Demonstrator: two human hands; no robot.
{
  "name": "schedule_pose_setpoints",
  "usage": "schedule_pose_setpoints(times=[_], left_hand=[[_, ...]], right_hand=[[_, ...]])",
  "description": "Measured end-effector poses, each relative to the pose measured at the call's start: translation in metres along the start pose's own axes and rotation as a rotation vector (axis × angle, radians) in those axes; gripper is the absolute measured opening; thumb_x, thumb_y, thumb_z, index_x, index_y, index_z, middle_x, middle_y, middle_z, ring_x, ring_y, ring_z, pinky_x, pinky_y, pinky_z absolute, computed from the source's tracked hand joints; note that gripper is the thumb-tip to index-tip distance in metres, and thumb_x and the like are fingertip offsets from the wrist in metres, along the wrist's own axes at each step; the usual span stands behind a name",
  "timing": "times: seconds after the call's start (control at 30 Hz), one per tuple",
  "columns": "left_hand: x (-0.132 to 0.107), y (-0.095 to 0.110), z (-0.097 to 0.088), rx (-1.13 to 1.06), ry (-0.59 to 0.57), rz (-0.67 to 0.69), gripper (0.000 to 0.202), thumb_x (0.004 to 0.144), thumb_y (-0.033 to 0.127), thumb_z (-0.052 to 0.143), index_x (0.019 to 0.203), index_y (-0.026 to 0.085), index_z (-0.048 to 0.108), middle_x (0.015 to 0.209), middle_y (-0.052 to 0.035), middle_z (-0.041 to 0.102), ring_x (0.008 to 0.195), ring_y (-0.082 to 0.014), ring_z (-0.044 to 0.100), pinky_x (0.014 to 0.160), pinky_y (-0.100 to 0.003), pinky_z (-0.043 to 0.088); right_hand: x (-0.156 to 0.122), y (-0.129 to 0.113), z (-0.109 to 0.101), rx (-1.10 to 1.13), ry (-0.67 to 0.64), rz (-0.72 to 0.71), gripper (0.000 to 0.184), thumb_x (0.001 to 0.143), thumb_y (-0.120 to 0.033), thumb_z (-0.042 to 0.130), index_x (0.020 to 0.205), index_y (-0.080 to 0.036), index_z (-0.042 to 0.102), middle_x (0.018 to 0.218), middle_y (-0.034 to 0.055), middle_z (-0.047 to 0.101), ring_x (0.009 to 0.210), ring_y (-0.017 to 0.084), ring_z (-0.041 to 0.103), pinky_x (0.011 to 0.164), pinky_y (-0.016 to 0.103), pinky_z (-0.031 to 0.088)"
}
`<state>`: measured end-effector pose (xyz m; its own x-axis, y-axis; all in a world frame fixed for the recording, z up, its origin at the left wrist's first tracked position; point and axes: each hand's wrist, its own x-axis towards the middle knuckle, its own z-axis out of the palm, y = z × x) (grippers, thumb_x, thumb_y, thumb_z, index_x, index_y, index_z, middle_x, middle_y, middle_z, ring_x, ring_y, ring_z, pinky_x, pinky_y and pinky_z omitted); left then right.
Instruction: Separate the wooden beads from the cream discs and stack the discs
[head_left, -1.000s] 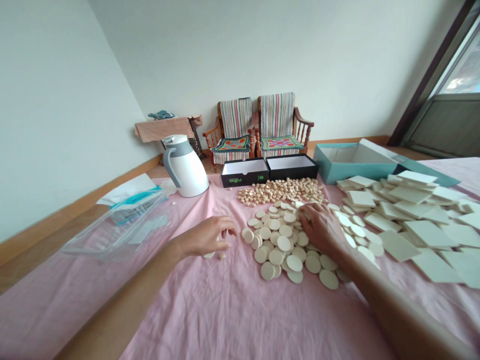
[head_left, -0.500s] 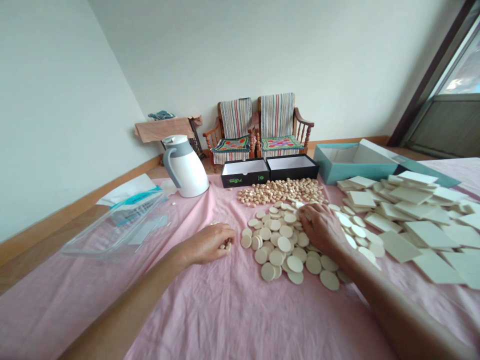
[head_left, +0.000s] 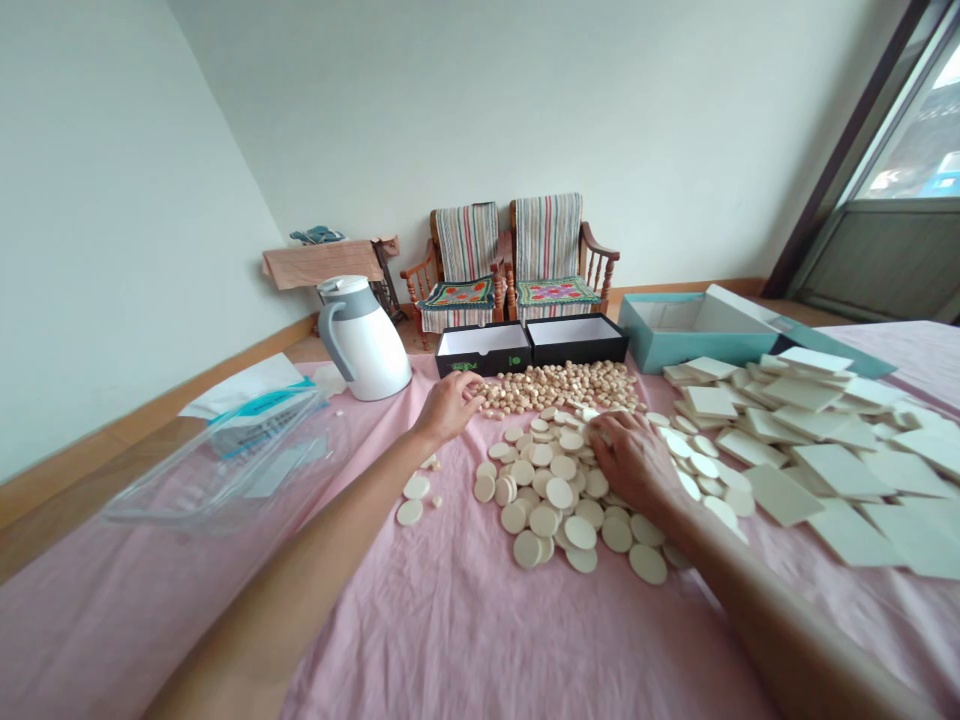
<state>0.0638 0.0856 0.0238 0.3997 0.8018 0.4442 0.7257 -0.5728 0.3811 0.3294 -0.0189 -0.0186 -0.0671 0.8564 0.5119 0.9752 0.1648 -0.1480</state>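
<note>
At the left edge of a heap of small wooden beads [head_left: 577, 383], my left hand [head_left: 450, 405] is closed, with bent fingertips touching the beads. What it pinches, if anything, is too small to make out. My right hand [head_left: 634, 458] rests on the far right part of a pile of round pale wooden discs [head_left: 559, 492]. Its fingers curl down among the discs, and their tips are partly hidden. Left of that pile, two loose discs [head_left: 409, 512] and a few small beads [head_left: 436, 501] lie on the pink cloth [head_left: 450, 630], below my left wrist.
Square pale wooden tiles [head_left: 847, 470] are heaped at the right. Behind the beads stand two black boxes [head_left: 484, 350] and a light-blue box [head_left: 694, 335]. A white and grey jug [head_left: 371, 345] stands at the left, near a clear plastic package [head_left: 240, 455].
My left hand has moved forward from the bare cloth to the bead heap. Discs and beads that it covered now show on the cloth. My right hand has stayed on the disc pile.
</note>
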Motion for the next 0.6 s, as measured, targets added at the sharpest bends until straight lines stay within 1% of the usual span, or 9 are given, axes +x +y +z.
schedule_pose_setpoints(times=[0.03, 0.1, 0.17, 0.23, 0.3, 0.33, 0.4, 0.47, 0.6], left_hand=[[-0.003, 0.000, -0.002, -0.003, -0.005, 0.001, 0.023, 0.076, 0.016, 0.054, 0.098, 0.016, 0.061, 0.096, -0.0053, 0.063, 0.072, -0.0128, 0.060, 0.069, -0.025, 0.047], [-0.015, 0.000, -0.011, -0.007, -0.084, 0.012, 0.018, 0.077, 0.015, 0.052, 0.092, 0.016, 0.063, 0.090, -0.0043, 0.065, 0.072, -0.0132, 0.059, 0.067, -0.024, 0.047], [-0.031, 0.000, -0.023, -0.018, -0.230, 0.026, 0.015, 0.076, 0.014, 0.051, 0.084, 0.015, 0.064, 0.082, -0.0031, 0.066, 0.071, -0.0136, 0.059, 0.066, -0.023, 0.045], [-0.048, 0.002, -0.035, -0.045, -0.409, 0.056, 0.014, 0.075, 0.013, 0.051, 0.079, 0.015, 0.064, 0.075, -0.0016, 0.065, 0.069, -0.0135, 0.058, 0.064, -0.023, 0.044], [-0.063, 0.005, -0.047, -0.072, -0.560, 0.091, 0.014, 0.072, 0.011, 0.052, 0.079, 0.015, 0.064, 0.074, -0.0004, 0.064, 0.067, -0.0127, 0.057, 0.062, -0.022, 0.042], [-0.070, 0.008, -0.052, -0.072, -0.606, 0.103, 0.015, 0.071, 0.010, 0.052, 0.080, 0.015, 0.064, 0.074, -0.0001, 0.063, 0.066, -0.0124, 0.056, 0.061, -0.022, 0.042], [-0.081, 0.013, -0.059, -0.042, -0.648, 0.120, 0.018, 0.067, 0.008, 0.052, 0.080, 0.016, 0.062, 0.075, 0.0002, 0.062, 0.065, -0.0121, 0.055, 0.060, -0.022, 0.041], [-0.088, 0.018, -0.061, 0.014, -0.645, 0.140, 0.019, 0.064, 0.005, 0.051, 0.077, 0.016, 0.061, 0.074, 0.0000, 0.060, 0.065, -0.0124, 0.053, 0.060, -0.022, 0.040], [-0.087, 0.023, -0.056, 0.079, -0.634, 0.187, 0.019, 0.061, 0.001, 0.046, 0.067, 0.016, 0.057, 0.070, -0.0002, 0.059, 0.063, -0.0126, 0.052, 0.059, -0.023, 0.039]], right_hand=[[0.000, 0.000, 0.000, 0.001, -0.001, 0.003, 0.027, 0.090, -0.029, 0.038, 0.094, -0.018, 0.062, 0.100, 0.0091, 0.064, 0.093, 0.023, 0.051, 0.081, 0.035, 0.036], [0.000, -0.001, -0.001, 0.005, -0.005, 0.003, 0.027, 0.090, -0.029, 0.038, 0.094, -0.018, 0.062, 0.099, 0.0093, 0.064, 0.093, 0.023, 0.052, 0.080, 0.034, 0.036], [0.000, -0.001, -0.001, 0.003, -0.003, 0.001, 0.026, 0.089, -0.028, 0.039, 0.094, -0.018, 0.062, 0.098, 0.0096, 0.064, 0.092, 0.022, 0.052, 0.080, 0.034, 0.036], [0.000, -0.001, -0.001, -0.003, -0.005, -0.001, 0.025, 0.089, -0.028, 0.040, 0.094, -0.019, 0.062, 0.098, 0.0098, 0.064, 0.092, 0.023, 0.052, 0.079, 0.034, 0.036], [0.000, 0.000, 0.000, -0.011, -0.008, -0.002, 0.025, 0.089, -0.028, 0.040, 0.094, -0.019, 0.062, 0.099, 0.0098, 0.063, 0.093, 0.023, 0.052, 0.079, 0.034, 0.037], [0.000, 0.001, 0.001, -0.013, -0.010, -0.004, 0.025, 0.089, -0.028, 0.040, 0.094, -0.019, 0.062, 0.100, 0.0097, 0.063, 0.093, 0.023, 0.052, 0.079, 0.034, 0.037], [0.000, 0.002, 0.002, -0.015, -0.005, -0.011, 0.024, 0.088, -0.028, 0.040, 0.094, -0.019, 0.062, 0.099, 0.0093, 0.064, 0.093, 0.023, 0.052, 0.079, 0.034, 0.037], [0.000, 0.003, 0.002, -0.014, 0.000, -0.016, 0.024, 0.088, -0.028, 0.041, 0.094, -0.019, 0.062, 0.099, 0.0091, 0.064, 0.093, 0.023, 0.052, 0.079, 0.034, 0.037], [0.000, 0.002, 0.002, -0.015, -0.004, -0.010, 0.024, 0.088, -0.029, 0.041, 0.095, -0.020, 0.062, 0.099, 0.0088, 0.064, 0.093, 0.023, 0.053, 0.079, 0.035, 0.037]])
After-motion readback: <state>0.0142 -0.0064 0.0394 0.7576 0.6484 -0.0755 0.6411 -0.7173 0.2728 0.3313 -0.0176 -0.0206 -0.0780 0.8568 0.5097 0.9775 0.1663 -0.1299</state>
